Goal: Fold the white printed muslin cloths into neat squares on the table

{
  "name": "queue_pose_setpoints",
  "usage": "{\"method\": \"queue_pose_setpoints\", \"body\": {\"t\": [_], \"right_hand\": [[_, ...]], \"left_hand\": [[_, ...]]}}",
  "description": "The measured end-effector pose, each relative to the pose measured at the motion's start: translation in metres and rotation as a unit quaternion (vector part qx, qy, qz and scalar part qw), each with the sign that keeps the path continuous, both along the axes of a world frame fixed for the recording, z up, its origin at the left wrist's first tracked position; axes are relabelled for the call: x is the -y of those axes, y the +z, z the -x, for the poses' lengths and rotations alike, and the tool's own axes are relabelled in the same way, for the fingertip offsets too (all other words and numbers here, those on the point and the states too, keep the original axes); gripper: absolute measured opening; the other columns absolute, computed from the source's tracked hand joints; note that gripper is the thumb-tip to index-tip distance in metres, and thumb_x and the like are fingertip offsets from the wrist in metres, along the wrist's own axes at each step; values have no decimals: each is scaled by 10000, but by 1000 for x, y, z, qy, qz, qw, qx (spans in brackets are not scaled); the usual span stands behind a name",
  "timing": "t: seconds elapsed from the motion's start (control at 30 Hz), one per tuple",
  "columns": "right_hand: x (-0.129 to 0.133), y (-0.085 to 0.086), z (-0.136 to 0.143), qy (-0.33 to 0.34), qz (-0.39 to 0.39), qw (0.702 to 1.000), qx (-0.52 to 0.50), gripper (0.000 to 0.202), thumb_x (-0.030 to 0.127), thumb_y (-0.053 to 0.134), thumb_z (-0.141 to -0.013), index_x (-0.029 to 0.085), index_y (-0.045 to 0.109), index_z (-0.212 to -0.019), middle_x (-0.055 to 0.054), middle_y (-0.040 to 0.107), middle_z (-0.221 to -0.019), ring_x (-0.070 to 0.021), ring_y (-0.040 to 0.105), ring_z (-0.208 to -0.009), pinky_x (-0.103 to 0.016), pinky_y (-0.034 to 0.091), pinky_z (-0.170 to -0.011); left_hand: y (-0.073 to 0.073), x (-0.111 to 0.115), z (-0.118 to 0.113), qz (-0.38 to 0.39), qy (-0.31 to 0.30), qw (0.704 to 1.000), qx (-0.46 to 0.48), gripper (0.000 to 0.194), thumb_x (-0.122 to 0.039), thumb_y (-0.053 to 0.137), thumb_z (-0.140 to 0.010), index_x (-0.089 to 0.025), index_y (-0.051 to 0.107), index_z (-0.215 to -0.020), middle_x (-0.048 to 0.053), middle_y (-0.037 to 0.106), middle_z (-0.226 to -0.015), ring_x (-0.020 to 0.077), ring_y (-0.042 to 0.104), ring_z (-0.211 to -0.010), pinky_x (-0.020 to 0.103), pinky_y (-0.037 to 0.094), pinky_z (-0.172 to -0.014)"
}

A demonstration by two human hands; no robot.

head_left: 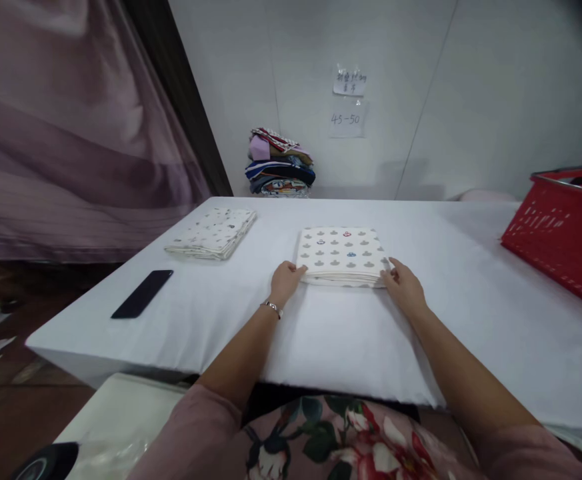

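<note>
A folded white cloth with a small grey, red and blue print lies flat on the white-covered table. My left hand, with a bracelet at the wrist, pinches its near left corner. At the near right corner, my right hand has the edge between thumb and fingers. Several layers show along the cloth's near edge. Farther left lies another folded patterned cloth, touched by neither hand.
A dark phone lies on the table's left part. A red basket stands at the right edge. Folded fabrics are piled by the back wall, below two paper signs. A pink curtain hangs at left.
</note>
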State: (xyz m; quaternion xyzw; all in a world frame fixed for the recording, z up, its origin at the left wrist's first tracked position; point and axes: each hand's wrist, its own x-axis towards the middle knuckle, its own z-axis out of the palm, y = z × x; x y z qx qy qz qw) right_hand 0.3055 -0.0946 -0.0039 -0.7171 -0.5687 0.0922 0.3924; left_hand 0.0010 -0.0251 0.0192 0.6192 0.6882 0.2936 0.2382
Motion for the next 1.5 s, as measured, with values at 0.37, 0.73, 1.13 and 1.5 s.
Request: {"method": "queue_pose_setpoints", "body": {"t": [0.37,0.73,1.13,1.5], "right_hand": [[-17,7,26,170,-106,958,206,270,290,437,-920,234,688,-1004,-77,653,-1001,-241,532,-965,-415,375,-858],[-15,6,30,161,-124,965,166,252,227,413,-918,210,664,-927,-71,645,-957,-228,530,-938,-391,392,-844],[-13,-2,24,181,-107,952,222,261,276,442,-922,219,671,-1033,-87,638,-1038,-247,534,-986,-404,413,-852],[-11,0,21,174,-114,961,185,292,236,408,-919,221,670,-1046,-92,644,-1024,-248,543,-980,-423,448,-861]], "left_hand": [[3,4,-44,-244,-286,914,-151,154,-262,532,-882,-244,671,-947,41,623,-1004,206,510,-979,376,371,-866],[-1,0,-48,-241,-310,910,-134,239,-255,451,-920,-227,689,-910,45,624,-944,185,515,-927,350,379,-836],[-13,-1,-42,-250,-337,896,-146,197,-276,507,-897,-242,655,-1022,56,615,-1013,199,509,-977,366,391,-873],[-11,-2,-39,-262,-343,891,-144,182,-261,517,-893,-228,653,-1009,50,613,-996,194,508,-958,347,405,-862]]}}
